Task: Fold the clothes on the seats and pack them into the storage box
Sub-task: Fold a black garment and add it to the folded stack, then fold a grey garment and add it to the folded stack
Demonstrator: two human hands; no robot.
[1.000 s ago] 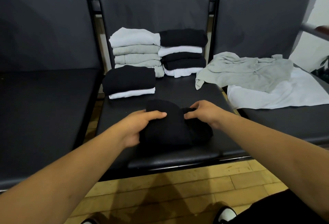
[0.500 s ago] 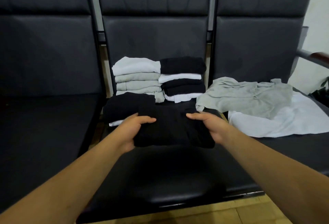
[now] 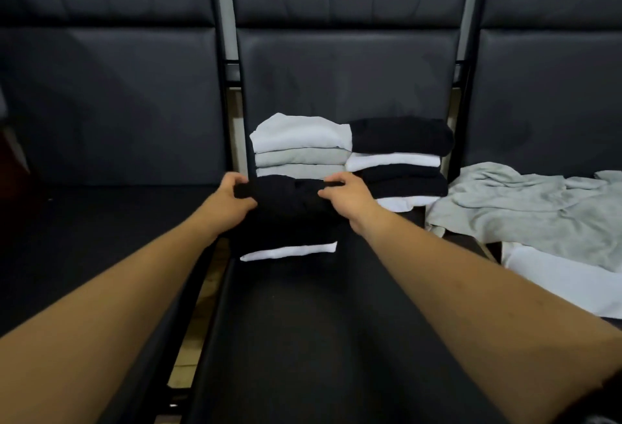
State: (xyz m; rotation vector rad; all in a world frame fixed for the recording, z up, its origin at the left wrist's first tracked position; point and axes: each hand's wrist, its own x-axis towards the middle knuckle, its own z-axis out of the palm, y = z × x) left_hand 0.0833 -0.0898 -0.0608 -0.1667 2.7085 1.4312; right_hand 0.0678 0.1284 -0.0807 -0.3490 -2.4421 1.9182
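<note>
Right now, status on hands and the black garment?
Left hand and right hand gripping folded black garment. Garment over front stack, contact unclear. Grey garment unfolded to the right.

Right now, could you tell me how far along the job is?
Done: a grey-white stack and a black-white stack, folded, at the back. In hand: left grip and right grip hold a folded black garment over the front stack. Remaining: the crumpled grey garment and spread white garment on the right seat; no storage box visible.
</note>
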